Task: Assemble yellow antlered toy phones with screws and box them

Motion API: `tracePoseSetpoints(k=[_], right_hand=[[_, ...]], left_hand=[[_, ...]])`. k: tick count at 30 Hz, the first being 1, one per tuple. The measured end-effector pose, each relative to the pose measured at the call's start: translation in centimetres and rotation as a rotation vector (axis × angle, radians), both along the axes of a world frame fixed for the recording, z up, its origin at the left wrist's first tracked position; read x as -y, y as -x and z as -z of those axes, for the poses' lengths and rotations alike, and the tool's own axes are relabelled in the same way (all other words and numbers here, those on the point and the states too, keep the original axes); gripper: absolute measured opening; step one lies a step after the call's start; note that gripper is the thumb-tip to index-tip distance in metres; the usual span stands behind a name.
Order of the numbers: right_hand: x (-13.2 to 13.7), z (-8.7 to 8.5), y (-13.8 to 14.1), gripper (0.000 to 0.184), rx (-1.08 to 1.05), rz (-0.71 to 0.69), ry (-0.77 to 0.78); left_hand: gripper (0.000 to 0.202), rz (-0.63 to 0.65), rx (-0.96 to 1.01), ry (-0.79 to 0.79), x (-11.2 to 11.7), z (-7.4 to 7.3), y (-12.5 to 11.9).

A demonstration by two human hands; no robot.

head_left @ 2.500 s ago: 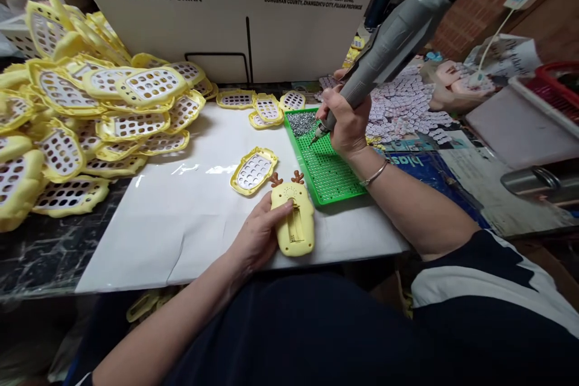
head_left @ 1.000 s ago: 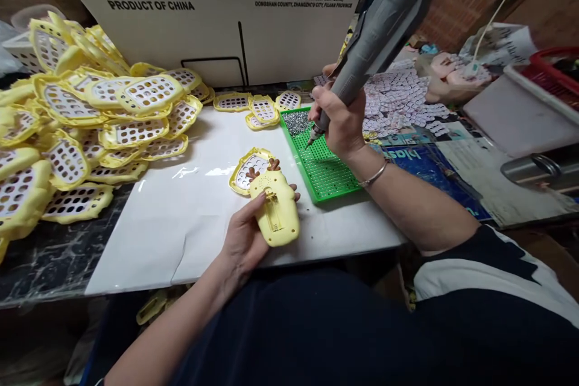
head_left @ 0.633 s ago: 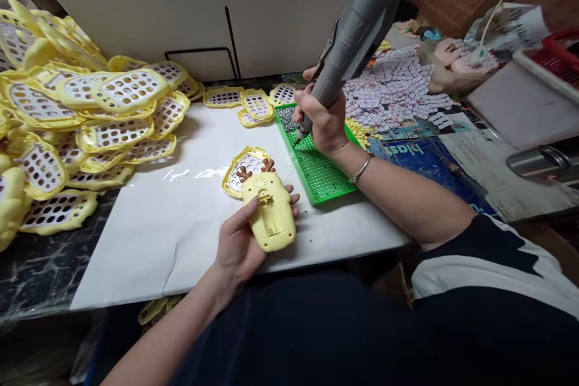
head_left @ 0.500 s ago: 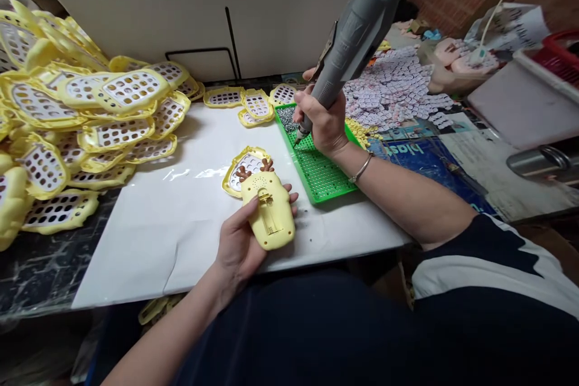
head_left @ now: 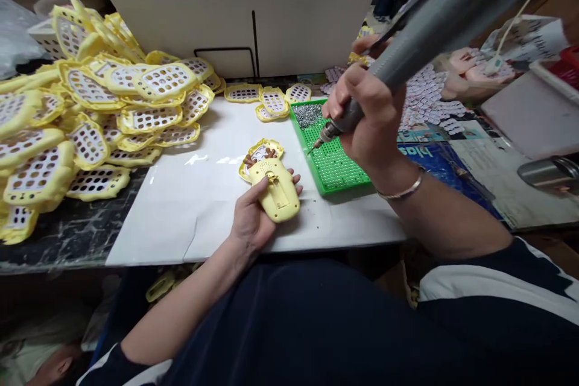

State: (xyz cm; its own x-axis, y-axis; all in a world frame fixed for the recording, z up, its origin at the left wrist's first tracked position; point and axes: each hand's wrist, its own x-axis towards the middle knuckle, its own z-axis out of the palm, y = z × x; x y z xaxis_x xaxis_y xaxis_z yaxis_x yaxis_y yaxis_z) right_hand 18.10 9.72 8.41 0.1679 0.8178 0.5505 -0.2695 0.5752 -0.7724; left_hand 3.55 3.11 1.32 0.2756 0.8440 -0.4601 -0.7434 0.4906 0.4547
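My left hand (head_left: 256, 211) is closed round a yellow plastic toy phone (head_left: 279, 196) with brown antlers, its back and bare battery compartment facing up. Behind its antlered end, a yellow shell half (head_left: 263, 148) with a white perforated face lies on the white board. An electric screwdriver (head_left: 402, 42), grey and held at a slant, is in the grip of my right hand (head_left: 371, 114). Its bit tip points down over the left side of a green perforated tray (head_left: 337, 169). Loose screws (head_left: 309, 114) fill the tray's far end.
Yellow shell halves (head_left: 90, 126) are piled at the left, with several more along the board's back edge. A large white carton (head_left: 235, 12) stands behind. Small printed white pieces (head_left: 420, 96) lie heaped beyond the tray, near a pale bin (head_left: 520, 108).
The screwdriver has come up closer to the camera and leans further to the right, its tip lifting slightly from the tray. My left hand keeps its hold on the toy phone. The view has shifted.
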Motion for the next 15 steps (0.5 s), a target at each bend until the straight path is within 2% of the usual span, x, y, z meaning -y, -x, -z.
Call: tracePoseSetpoints(k=[3,6,10,15], right_hand=[[3.4,-0.5,1.1,0.024,0.021,-0.142,0.027],[5.3,0.3,1.8,0.026,0.074,-0.25,0.03],[5.9,1.3,2.0,0.028,0.123,-0.234,0.051],[6.0,1.5,2.1,0.026,0.153,-0.197,0.086]], left_hand=[[0.041,-0.021,-0.001,-0.033,-0.1,0.4,0.1],[0.038,-0.041,0.008,-0.085,-0.2,0.7,0.2],[0.036,-0.051,0.012,-0.111,-0.3,1.0,0.2],[0.038,-0.03,0.004,-0.098,-0.2,1.0,0.1]])
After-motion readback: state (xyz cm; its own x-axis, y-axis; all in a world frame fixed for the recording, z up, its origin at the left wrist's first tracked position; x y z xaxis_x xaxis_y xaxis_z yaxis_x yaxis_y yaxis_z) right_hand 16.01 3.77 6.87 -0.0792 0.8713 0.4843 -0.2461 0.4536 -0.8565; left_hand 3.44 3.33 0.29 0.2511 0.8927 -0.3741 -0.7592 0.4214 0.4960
